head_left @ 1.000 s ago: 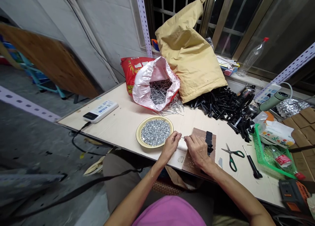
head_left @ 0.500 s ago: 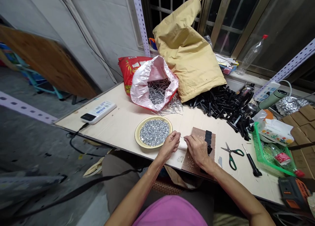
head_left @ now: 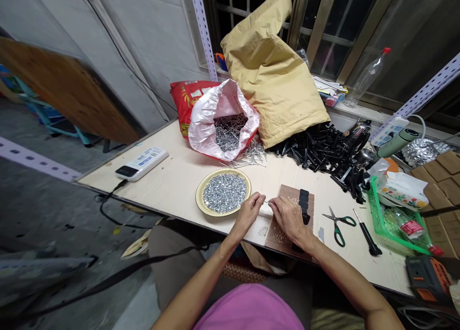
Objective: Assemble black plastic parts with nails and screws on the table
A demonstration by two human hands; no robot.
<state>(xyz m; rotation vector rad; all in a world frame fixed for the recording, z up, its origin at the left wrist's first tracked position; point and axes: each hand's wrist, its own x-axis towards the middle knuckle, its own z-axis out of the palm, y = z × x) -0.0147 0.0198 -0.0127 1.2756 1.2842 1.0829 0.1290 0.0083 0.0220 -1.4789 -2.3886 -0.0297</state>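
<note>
My left hand (head_left: 250,210) is closed in a pinch beside the bowl's right edge; whatever its fingertips hold is too small to make out. Facing it, my right hand (head_left: 290,218) pinches a thin metal pin (head_left: 266,202) that points toward the left fingertips. A shallow yellow bowl (head_left: 199,201) full of small shiny metal pieces (head_left: 224,193) sits left of my hands. Under my right hand lies a brown board (head_left: 287,192), with a row of black plastic pieces (head_left: 304,200) along its right side.
Behind the bowl, an open red and white sack (head_left: 201,123) spills long metal pins (head_left: 251,155). A tan paper sack (head_left: 283,90) leans over a heap of black plastic parts (head_left: 312,147). To the right are scissors (head_left: 337,224), a black-handled screwdriver (head_left: 368,234) and a green basket (head_left: 381,224). A power bank (head_left: 143,163) lies left.
My left fingertips have shifted slightly to the right, nearer my right hand. The right hand has barely moved, and the view has shifted a little.
</note>
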